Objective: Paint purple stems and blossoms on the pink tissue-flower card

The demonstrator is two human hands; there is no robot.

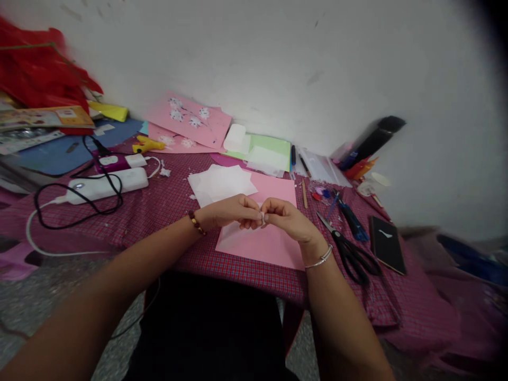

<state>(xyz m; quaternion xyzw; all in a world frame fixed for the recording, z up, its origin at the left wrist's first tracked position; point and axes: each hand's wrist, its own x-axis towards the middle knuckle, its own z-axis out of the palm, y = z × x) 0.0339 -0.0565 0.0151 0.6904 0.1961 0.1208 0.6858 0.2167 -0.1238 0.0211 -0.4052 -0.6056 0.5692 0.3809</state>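
Observation:
Both hands meet above a pink sheet of paper at the table's front. Between the fingertips is a small white piece of paper, mostly covered by the fingers. My left hand pinches it from one side, thumb against the fingers. From the other side, my right hand grips it with thumb and forefinger. Behind the left hand, a stack of white paper sheets overlaps the pink sheet. Black-handled scissors lie beside the right forearm, blades pointing away from me.
A white power strip with a looping black cable occupies the left. Pink cards with white flowers rest against the wall. Rightward are a wooden stick, a blue cutter and a black notebook.

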